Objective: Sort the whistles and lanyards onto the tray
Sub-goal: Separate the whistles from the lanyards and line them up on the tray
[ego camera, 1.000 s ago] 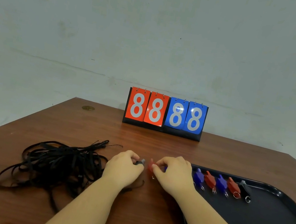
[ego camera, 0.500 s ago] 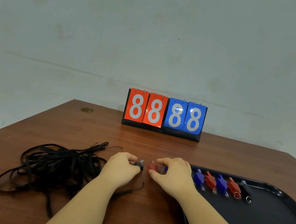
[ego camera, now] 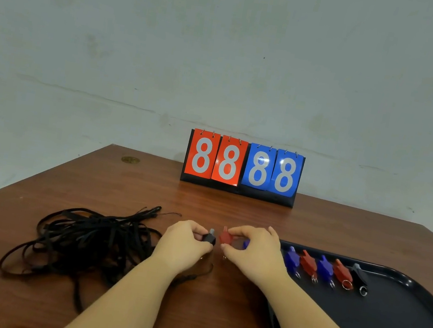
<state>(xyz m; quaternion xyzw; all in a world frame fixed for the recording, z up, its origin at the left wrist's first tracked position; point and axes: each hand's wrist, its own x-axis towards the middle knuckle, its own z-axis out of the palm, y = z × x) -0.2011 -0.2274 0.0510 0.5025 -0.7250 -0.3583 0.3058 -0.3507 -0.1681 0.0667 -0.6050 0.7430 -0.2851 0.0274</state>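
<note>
Right grip (ego camera: 250, 250) pinches red whistle (ego camera: 225, 236), seemingly pointing away.

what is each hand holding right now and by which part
Left hand pinches a black plastic whistle by its body; right hand pinches a red plastic whistle by its body.

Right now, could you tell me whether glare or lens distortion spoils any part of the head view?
Head view: white glare spots sit on the two blue cards of the scoreboard; soft highlights on the tray rim. Wide-angle bowing bends the table edges. The whistles on the tray look slightly soft, yet their colours read clearly.
</note>
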